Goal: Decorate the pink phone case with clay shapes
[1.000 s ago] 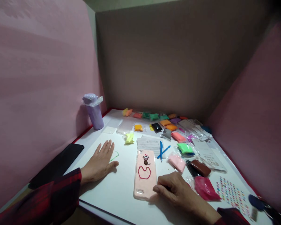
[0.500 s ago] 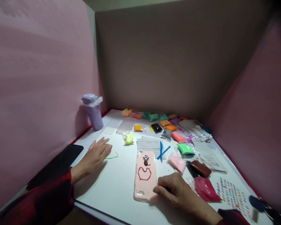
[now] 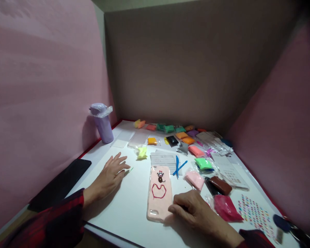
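My left hand (image 3: 112,177) lies palm down on the white tabletop (image 3: 113,213), fingers stretched and slightly spread. Beneath its fingertips is a thin green clay strand (image 3: 131,169), of which only a short end shows. A pink-covered phone case (image 3: 156,208) lies flat in front of me, with a small clay figure (image 3: 160,176) near its top and a dark red clay outline (image 3: 159,191) below that. Beside the case's lower right edge rests my right hand (image 3: 192,210), its fingers curled in and its thumb at the case's edge; whatever is inside them is hidden.
Blue modelling tools (image 3: 179,167) lie crossed on a lined paper (image 3: 162,159). Clay packets in several colours, such as a yellow one (image 3: 142,153) and a magenta one (image 3: 227,208), spread toward the back and right. A gem sticker sheet (image 3: 258,215), purple bottle (image 3: 103,124) and black phone (image 3: 60,184) stand around.
My left hand has slid right and toward me over the green strand, covering most of it, and its fingers have spread. My right hand has stayed in place.
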`<state>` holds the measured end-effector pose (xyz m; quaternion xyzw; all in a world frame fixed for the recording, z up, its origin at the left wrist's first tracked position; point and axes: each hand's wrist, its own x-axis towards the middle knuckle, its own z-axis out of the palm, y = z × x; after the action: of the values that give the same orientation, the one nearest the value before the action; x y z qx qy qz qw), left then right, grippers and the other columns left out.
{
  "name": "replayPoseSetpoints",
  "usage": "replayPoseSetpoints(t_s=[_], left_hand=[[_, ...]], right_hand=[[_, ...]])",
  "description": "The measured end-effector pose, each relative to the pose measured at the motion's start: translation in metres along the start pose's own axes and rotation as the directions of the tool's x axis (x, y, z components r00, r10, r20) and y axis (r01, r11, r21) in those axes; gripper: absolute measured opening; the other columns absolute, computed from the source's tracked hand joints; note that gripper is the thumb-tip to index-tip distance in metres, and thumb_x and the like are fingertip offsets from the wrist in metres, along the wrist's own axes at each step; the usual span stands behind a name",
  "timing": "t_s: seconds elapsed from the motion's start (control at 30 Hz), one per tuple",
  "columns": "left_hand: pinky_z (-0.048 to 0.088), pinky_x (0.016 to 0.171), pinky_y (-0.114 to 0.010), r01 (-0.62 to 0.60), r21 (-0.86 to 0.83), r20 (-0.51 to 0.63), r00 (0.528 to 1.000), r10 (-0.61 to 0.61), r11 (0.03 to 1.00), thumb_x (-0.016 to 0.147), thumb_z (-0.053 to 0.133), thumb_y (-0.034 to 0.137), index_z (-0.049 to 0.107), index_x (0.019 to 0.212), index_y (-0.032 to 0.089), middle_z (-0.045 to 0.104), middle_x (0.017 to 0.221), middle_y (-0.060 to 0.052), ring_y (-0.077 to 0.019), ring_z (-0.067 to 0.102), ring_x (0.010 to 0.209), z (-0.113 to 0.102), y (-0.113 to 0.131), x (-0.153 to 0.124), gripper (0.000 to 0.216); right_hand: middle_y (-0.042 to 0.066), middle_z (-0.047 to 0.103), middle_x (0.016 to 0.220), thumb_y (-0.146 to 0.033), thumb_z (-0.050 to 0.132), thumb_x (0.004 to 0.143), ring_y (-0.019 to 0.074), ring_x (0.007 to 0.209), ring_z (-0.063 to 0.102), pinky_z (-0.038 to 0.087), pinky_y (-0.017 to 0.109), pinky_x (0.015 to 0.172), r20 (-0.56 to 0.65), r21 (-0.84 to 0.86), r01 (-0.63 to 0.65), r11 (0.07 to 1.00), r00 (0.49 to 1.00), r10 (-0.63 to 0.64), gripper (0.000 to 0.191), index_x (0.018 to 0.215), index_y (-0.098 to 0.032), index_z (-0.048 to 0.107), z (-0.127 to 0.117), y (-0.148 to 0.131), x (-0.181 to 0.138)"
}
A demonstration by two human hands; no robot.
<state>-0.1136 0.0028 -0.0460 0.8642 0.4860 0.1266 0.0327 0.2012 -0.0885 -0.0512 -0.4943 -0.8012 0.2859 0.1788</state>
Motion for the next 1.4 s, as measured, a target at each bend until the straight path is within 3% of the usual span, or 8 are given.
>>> replayPoseSetpoints(t_s=[0.27, 0.4, 0.63, 0.8, 1.1, 1.4], left_hand=[[0.019, 0.112, -0.063, -0.073, 0.042, -0.009, 0.997, 0.074, 0.996, 0.095, 0.044, 0.031, 0.063, 0.123, 0.024, 0.050, 0.144, -0.012, -0.0357, 0.023, 0.143, 0.003, 0.016, -0.006, 0.035], [0.020, 0.111, -0.065, -0.091, 0.018, -0.036, 0.995, 0.091, 0.996, 0.097, 0.042, 0.033, 0.068, 0.114, 0.029, 0.050, 0.144, -0.008, -0.0340, 0.025, 0.143, 0.001, 0.017, -0.007, 0.032], [0.031, 0.110, -0.059, 0.078, -0.032, -0.219, 0.972, -0.083, 0.996, 0.093, 0.041, 0.030, 0.068, 0.110, 0.022, 0.059, 0.136, -0.008, -0.0298, 0.037, 0.138, -0.012, -0.016, -0.010, 0.033], [0.029, 0.109, -0.063, 0.166, 0.008, -0.244, 0.957, -0.159, 0.986, 0.090, 0.042, 0.028, 0.070, 0.110, 0.022, 0.060, 0.134, -0.008, -0.0339, 0.037, 0.138, -0.010, -0.036, -0.029, 0.034], [0.029, 0.107, -0.065, 0.073, 0.268, -0.167, 0.986, -0.028, 0.961, 0.093, 0.045, 0.035, 0.065, 0.123, 0.024, 0.053, 0.141, -0.012, -0.0378, 0.028, 0.141, 0.004, -0.021, -0.058, 0.038], [0.032, 0.101, -0.068, 0.021, 0.303, -0.251, 0.966, 0.058, 0.953, 0.092, 0.047, 0.034, 0.067, 0.118, 0.021, 0.054, 0.139, -0.016, -0.0413, 0.029, 0.140, 0.002, -0.014, -0.073, 0.035]], right_hand=[[-0.007, 0.039, 0.051, -0.033, 0.050, 0.093, 0.0062, 0.051, 0.032, 0.020, 0.023, 0.050, 0.000, 0.011, -0.008, 1.000, 1.000, 0.008, 0.043, 0.056, -0.015, 0.039, 0.000, 0.001, 0.000], [-0.007, 0.039, 0.051, -0.030, 0.051, 0.093, 0.0061, 0.051, 0.032, 0.020, 0.022, 0.049, -0.007, 0.021, -0.011, 1.000, 1.000, 0.011, 0.041, 0.056, -0.015, 0.040, 0.000, 0.000, 0.000], [-0.007, 0.040, 0.052, -0.030, 0.051, 0.094, 0.0061, 0.052, 0.034, 0.021, 0.023, 0.051, -0.001, 0.007, 0.027, 1.000, 1.000, -0.027, 0.041, 0.057, -0.015, 0.044, 0.001, 0.005, -0.001], [-0.007, 0.041, 0.053, -0.027, 0.050, 0.094, 0.0060, 0.053, 0.036, 0.022, 0.023, 0.051, -0.011, 0.019, 0.031, 0.999, 0.999, -0.031, 0.038, 0.058, -0.015, 0.046, 0.001, 0.004, -0.001], [-0.007, 0.040, 0.053, -0.027, 0.050, 0.093, 0.0064, 0.053, 0.036, 0.022, 0.023, 0.051, 0.001, 0.029, 0.004, 1.000, 1.000, -0.004, 0.039, 0.057, -0.015, 0.046, -0.001, 0.001, -0.001], [-0.007, 0.040, 0.052, -0.030, 0.051, 0.093, 0.0062, 0.052, 0.035, 0.022, 0.023, 0.051, 0.001, 0.023, -0.001, 1.000, 1.000, 0.001, 0.039, 0.057, -0.015, 0.043, -0.001, 0.004, 0.000]])
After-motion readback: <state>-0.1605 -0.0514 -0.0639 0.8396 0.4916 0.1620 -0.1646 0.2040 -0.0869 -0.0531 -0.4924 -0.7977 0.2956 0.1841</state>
